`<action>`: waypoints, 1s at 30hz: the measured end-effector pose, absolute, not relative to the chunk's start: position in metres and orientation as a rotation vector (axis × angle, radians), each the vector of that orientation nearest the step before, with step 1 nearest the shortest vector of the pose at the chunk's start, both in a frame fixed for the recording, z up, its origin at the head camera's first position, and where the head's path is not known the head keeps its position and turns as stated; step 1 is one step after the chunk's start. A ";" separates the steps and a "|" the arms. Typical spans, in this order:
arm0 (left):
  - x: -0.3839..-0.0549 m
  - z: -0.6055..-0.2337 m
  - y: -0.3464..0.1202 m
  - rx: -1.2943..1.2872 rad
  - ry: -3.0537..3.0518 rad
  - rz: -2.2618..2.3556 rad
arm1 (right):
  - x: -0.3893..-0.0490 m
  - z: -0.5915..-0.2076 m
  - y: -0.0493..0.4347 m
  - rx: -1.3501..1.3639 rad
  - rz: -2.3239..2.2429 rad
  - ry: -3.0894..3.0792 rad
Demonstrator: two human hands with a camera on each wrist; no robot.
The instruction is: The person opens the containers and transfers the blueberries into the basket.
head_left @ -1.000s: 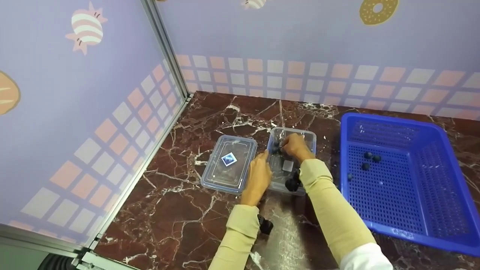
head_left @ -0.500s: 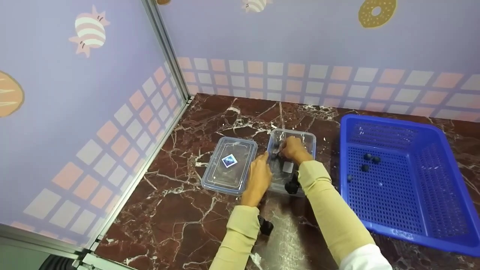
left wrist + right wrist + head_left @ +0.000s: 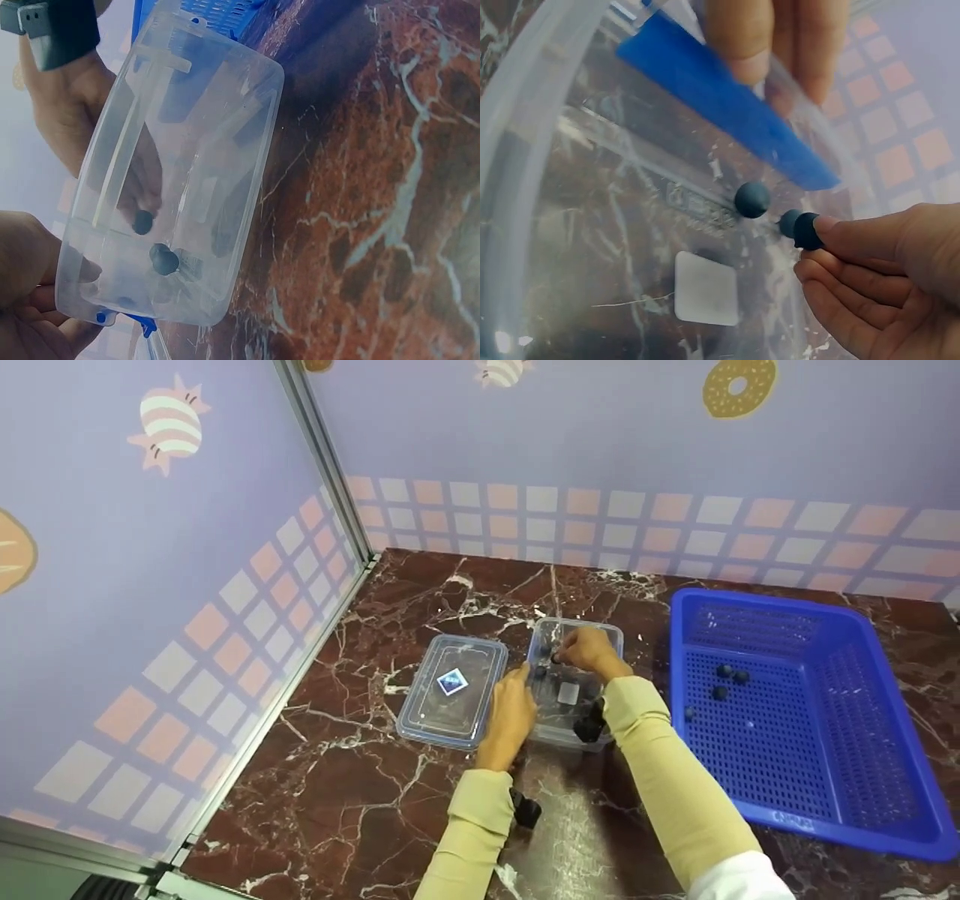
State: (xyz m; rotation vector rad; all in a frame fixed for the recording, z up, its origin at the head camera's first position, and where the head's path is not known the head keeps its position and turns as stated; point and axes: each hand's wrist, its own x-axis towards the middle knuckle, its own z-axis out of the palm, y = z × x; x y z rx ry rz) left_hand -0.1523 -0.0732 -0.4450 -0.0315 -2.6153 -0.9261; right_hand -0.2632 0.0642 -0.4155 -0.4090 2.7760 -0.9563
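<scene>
The right hand (image 3: 589, 649) is dipping into the clear box (image 3: 555, 721), palm turned inward, thumb and fingertips pinching a dark ball (image 3: 808, 231) within its walls. The left hand (image 3: 514, 711) is gripping the box's side wall, next to the lid (image 3: 454, 712). The right wrist view is resolving two other balls (image 3: 751, 199), only dimly appearing from the head; the head view alone is showing four more (image 3: 720, 692) lying in the basket (image 3: 847, 834).
</scene>
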 end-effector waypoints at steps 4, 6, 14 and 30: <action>-0.153 -0.444 -0.074 -0.023 -2.618 -0.935 | -0.263 -0.410 0.066 -0.384 -1.070 2.707; -0.153 -0.443 -0.074 -0.012 -2.627 -0.923 | -0.263 -0.408 0.068 -0.382 -1.099 2.697; -0.153 -0.445 -0.074 -0.003 -2.652 -0.854 | -0.262 -0.404 0.076 -0.271 -1.099 2.717; -0.152 -0.444 -0.071 -0.033 -2.614 -0.856 | -0.264 -0.384 0.103 -0.237 -1.193 2.716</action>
